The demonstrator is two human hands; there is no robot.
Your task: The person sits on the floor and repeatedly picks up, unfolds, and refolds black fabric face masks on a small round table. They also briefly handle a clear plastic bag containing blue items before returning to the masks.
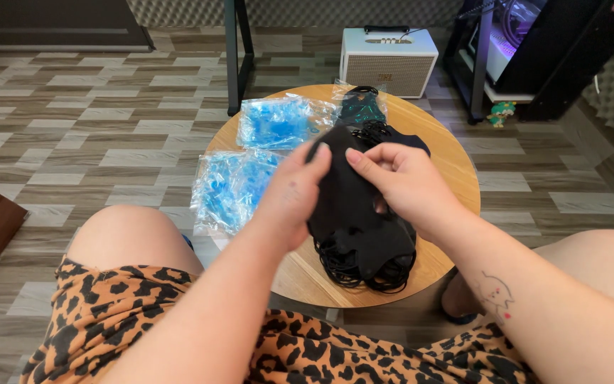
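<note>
head view: both hands meet over the round table. the left hand and the right hand each pinch the top edge of one black mask, fingertips closed on the cloth, thumbs and forefingers nearly touching each other above the table's middle. the mask hangs down from that pinch, below and between the two hands, its lower part draping onto the mask pile that lies on the near half of the table. thin black ear loops spill from the pile toward the table's near edge.

on the far left part of the table lie two clear bags of blue masks: one bag toward the far edge, another bag at the left edge, partly overhanging it, just beside the left hand's wrist. a third clear bag, holding dark masks, lies at the far edge, just beyond the held mask.

beyond the table, on the floor, stands a white speaker. a dark metal leg stands to the far left of the table. the person's knees, in leopard-print shorts, flank the table's near edge.
</note>
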